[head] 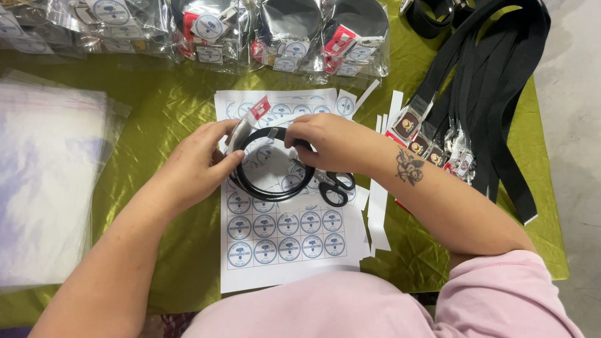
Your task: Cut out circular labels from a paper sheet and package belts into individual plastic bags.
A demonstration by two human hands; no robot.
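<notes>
I see both hands meeting over the middle of the surface, which is draped in olive-green cloth. My left hand is closed on the left rim of a coiled black strap, thumb and fingers pinching it. My right hand curls shut over the coil's far right rim. The coil lies on a sticker sheet of round blue-and-white labels. Black scissors lie just beside the coil, right. Clear bags fill the left edge; packed bags line the far edge; loose black lanyards hang over the right edge. Open cloth remains near left.
</notes>
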